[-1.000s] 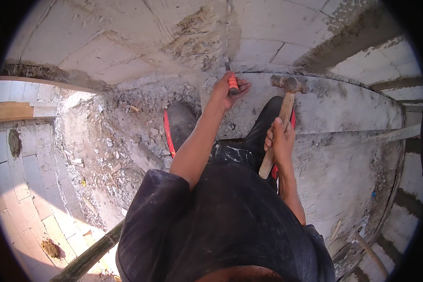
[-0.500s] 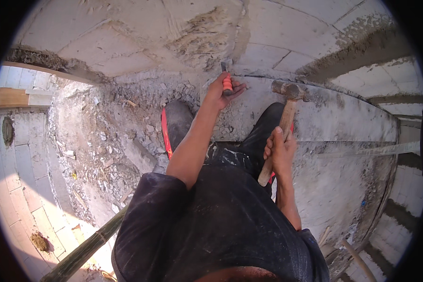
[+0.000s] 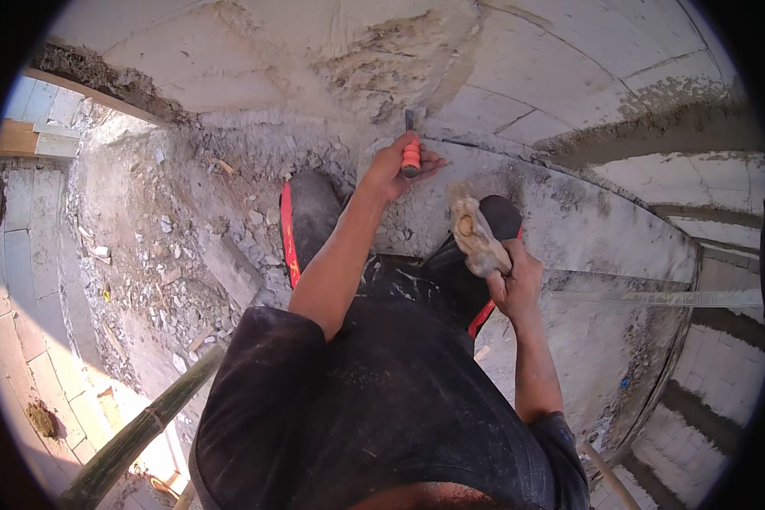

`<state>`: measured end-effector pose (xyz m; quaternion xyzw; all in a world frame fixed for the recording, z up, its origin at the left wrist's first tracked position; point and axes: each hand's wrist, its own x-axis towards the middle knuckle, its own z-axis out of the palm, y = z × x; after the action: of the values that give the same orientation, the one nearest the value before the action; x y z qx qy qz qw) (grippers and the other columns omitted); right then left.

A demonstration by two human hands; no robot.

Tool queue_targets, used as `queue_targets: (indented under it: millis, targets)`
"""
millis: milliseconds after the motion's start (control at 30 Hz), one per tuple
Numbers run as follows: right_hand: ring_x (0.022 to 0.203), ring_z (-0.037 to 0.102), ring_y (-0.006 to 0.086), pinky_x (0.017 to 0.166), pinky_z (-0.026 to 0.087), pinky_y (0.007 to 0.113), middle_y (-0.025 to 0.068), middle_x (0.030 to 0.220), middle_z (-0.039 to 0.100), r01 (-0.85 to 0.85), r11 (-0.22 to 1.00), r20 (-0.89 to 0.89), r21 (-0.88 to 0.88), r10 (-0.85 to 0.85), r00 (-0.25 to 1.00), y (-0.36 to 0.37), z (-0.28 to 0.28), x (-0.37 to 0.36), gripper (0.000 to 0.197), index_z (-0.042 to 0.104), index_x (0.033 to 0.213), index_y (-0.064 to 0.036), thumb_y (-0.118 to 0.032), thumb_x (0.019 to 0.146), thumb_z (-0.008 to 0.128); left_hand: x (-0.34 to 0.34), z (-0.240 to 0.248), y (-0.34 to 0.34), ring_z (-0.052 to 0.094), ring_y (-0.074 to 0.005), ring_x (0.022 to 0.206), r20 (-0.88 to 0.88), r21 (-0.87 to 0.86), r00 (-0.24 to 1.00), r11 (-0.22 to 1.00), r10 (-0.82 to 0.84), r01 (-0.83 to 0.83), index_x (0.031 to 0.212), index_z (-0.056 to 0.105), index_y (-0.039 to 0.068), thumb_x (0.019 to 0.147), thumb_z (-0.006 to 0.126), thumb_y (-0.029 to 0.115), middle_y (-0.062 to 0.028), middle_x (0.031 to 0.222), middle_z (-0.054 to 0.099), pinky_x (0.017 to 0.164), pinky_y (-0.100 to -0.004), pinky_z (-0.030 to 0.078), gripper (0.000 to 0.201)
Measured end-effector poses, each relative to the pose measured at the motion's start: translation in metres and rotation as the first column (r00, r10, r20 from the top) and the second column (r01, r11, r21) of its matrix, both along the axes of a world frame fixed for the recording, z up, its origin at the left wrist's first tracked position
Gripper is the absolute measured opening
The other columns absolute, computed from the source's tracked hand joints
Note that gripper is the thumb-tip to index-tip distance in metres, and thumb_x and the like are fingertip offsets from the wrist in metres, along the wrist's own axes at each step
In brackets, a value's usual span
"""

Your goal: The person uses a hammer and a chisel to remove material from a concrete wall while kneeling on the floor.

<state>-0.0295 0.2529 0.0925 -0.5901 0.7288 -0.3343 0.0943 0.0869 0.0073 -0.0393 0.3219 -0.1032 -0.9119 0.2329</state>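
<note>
Between the thumb and fingers of my left hand [image 3: 388,170] is a chisel [image 3: 411,158] with an orange ribbed grip and a dark end. Its metal blade reaches the foot of the wall [image 3: 255,89], just below a rough chipped patch [image 3: 395,64]. My right hand [image 3: 518,279] is closed round the handle of a hammer [image 3: 476,231]. The hammer's head, smeared by motion, is raised above my right knee, to the right of and apart from the chisel. Most of the hammer's handle is hidden behind its head and my fingers.
Broken rubble [image 3: 170,246] covers the ground on my left. A bamboo pole [image 3: 140,433] slants in at the lower left. On my right lies a flat concrete slab [image 3: 603,212], with a block wall [image 3: 714,340] beyond it. A wooden stick [image 3: 608,476] rests at the lower right.
The hammer has tipped toward me and swung left, its head now turned to face up. My right hand has shifted slightly down. The chisel has stayed nearly in place in my left hand.
</note>
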Motion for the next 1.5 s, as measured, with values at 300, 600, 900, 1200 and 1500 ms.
queue_targets:
  millis: [300, 600, 900, 1200, 1500]
  targets:
    - [0.063, 0.061, 0.0338, 0.055, 0.046, 0.042, 0.0119, 0.072, 0.059, -0.397, 0.918, -0.22, -0.011, 0.385, 0.896, -0.034, 0.011, -0.015, 0.034, 0.056, 0.085, -0.0063, -0.023, 0.068, 0.081, -0.004, 0.002, -0.01, 0.061, -0.0435, 0.11, -0.113, 0.06, 0.993, 0.998, -0.024, 0.031, 0.097, 0.052, 0.001, 0.098, 0.054, 0.032, -0.0281, 0.111, 0.062, 0.098, -0.0521, 0.049, 0.031]
    - [0.069, 0.064, 0.0352, 0.06, 0.049, 0.046, 0.0126, 0.078, 0.063, -0.117, 0.934, -0.263, 0.336, 0.212, 0.941, -0.053, -0.007, -0.029, 0.025, 0.057, 0.088, -0.0075, -0.018, 0.075, 0.075, -0.018, 0.004, -0.013, 0.06, -0.0438, 0.113, -0.135, 0.053, 0.991, 0.999, 0.015, -0.008, 0.092, 0.053, 0.005, 0.1, 0.048, 0.033, -0.0289, 0.116, 0.062, 0.094, -0.0505, 0.05, 0.03]
    - [0.075, 0.063, 0.0407, 0.062, 0.049, 0.045, 0.0161, 0.075, 0.063, -0.068, 0.936, -0.194, 0.346, 0.142, 0.971, -0.077, -0.035, -0.038, 0.013, 0.057, 0.085, -0.0049, -0.014, 0.079, 0.065, -0.025, 0.001, -0.018, 0.061, -0.0395, 0.114, -0.124, 0.135, 0.991, 0.99, 0.046, -0.029, 0.1, 0.055, 0.005, 0.102, 0.043, 0.036, -0.0277, 0.12, 0.061, 0.1, -0.0477, 0.045, 0.033]
    - [0.07, 0.062, 0.0428, 0.059, 0.048, 0.042, 0.0221, 0.073, 0.061, 0.033, 0.954, -0.065, 0.297, -0.014, 0.998, -0.048, 0.014, -0.021, 0.021, 0.06, 0.087, -0.0024, -0.022, 0.082, 0.067, 0.005, -0.027, -0.007, 0.069, -0.0359, 0.097, 0.06, 0.0, 0.995, 0.997, -0.083, 0.083, 0.112, 0.051, 0.001, 0.097, 0.05, 0.038, -0.0227, 0.103, 0.068, 0.089, -0.0442, 0.053, 0.04]
    - [0.049, 0.046, 0.0145, 0.05, 0.04, 0.032, 0.0105, 0.059, 0.053, 0.075, 0.983, 0.042, 0.169, -0.084, 0.996, -0.037, -0.006, -0.015, 0.013, 0.061, 0.086, 0.0002, -0.012, 0.088, 0.066, 0.016, -0.016, -0.016, 0.07, -0.0303, 0.073, 0.083, -0.181, 0.994, 0.98, -0.065, 0.079, 0.106, 0.052, -0.002, 0.095, 0.055, 0.032, -0.0126, 0.082, 0.061, 0.079, -0.0411, 0.059, 0.036]
